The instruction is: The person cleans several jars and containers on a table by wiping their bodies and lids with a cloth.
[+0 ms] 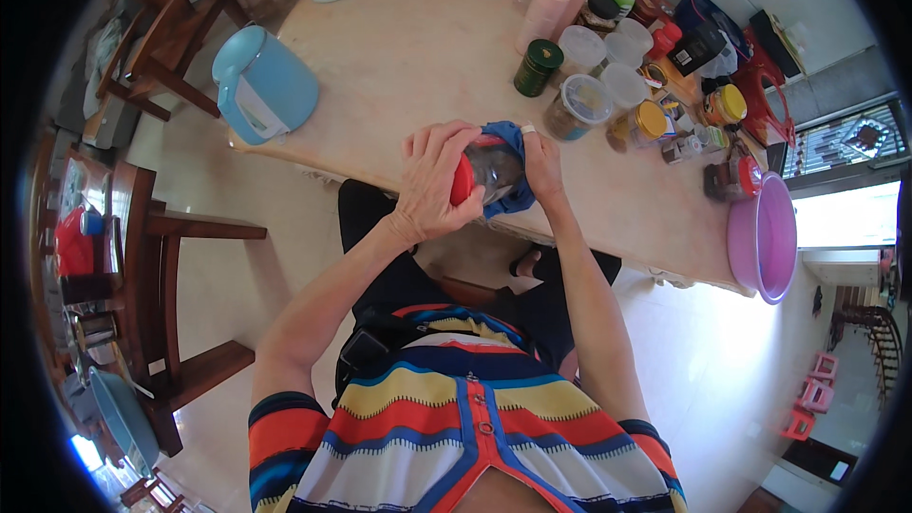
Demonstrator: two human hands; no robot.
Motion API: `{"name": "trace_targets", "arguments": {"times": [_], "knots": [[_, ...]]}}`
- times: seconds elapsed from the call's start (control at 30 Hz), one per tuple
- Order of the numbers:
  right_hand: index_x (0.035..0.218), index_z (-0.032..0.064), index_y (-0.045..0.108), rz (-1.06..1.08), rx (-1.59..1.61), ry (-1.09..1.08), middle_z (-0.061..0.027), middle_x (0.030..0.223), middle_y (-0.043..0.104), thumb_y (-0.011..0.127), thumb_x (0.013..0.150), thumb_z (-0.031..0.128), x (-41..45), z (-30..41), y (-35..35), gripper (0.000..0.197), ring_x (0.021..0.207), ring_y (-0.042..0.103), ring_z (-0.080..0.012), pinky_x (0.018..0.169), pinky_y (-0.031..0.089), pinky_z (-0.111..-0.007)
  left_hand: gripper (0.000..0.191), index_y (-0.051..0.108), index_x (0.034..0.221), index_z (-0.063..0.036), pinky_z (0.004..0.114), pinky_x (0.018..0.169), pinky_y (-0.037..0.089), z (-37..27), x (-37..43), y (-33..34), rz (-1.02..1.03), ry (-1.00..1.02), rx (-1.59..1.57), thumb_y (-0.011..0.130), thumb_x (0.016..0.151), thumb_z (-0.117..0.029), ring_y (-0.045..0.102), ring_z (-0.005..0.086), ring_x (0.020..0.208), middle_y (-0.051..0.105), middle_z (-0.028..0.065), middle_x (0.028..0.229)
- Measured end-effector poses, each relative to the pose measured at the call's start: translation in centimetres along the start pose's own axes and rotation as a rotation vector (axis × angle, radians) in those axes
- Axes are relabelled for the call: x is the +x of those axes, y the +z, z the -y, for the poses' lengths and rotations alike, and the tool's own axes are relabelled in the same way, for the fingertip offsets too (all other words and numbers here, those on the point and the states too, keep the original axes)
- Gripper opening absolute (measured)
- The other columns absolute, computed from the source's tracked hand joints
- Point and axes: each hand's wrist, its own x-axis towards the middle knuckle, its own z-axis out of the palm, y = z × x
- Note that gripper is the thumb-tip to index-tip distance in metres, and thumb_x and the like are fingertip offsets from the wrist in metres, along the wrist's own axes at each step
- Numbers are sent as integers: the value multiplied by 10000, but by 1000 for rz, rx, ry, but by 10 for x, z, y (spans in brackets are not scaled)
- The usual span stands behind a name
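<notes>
Just over the table's near edge, my left hand (436, 182) grips a clear jar (496, 169) by its red lid (463, 178). The jar is tilted on its side, lid toward the left. A blue cloth (514, 201) wraps around the jar's other end, and my right hand (544, 165) holds that cloth against it. What the jar contains, if anything, I cannot tell. Closest to my right hand on the tabletop stands a clear tub with a translucent lid (586, 98). Behind it is a dark green tin (539, 68).
Several lidded jars and tubs crowd the table's (399, 57) right side, among them a jar with a yellow lid (650, 120). A purple basin (762, 242) leans at the right edge. A light blue kettle (265, 85) stands at left. Wooden chairs (171, 228) are on the left floor.
</notes>
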Motion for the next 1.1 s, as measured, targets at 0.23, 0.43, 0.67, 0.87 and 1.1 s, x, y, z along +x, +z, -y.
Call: {"name": "trace_targets", "arguments": {"times": [0.23,0.43,0.67,0.87,1.1], "knots": [[913,-42,642,-64,-11,21,-204,807,632,439,978,278,-23,29,5,384,743,581,-295,722,452,-374,648,493,1236,-57,443,938,320,-6,0,4,1,-12,55,648,648,-279,462,326,1084,500,131,1218],[1021,15,641,-13,129,-129,-155,1012,650,454,967,234,-46,71,27,293,985,579,-307,935,381,-412,637,486,1247,-50,443,936,320,-8,1,7,-32,-74,73,639,669,-270,459,335,1080,496,143,1219],[990,50,667,84,-71,-391,-109,988,676,468,950,253,-21,64,39,287,959,601,-286,1006,305,-462,597,479,1241,-38,438,961,317,16,-9,1,-103,-213,-42,610,703,-261,444,338,1090,489,163,1217],[949,63,682,-23,-207,-406,-98,956,685,455,943,264,-6,29,42,304,931,612,-280,999,297,-475,578,465,1252,-33,431,1001,306,33,-20,-2,-143,-249,-120,597,744,-275,431,346,1120,472,180,1235],[1023,-16,645,-83,-159,-247,-147,889,634,403,978,231,-2,11,29,349,831,590,-267,819,449,-338,782,309,1414,-30,474,1069,247,19,-18,5,-235,-327,20,645,795,-371,343,412,1242,361,250,1350]]}}
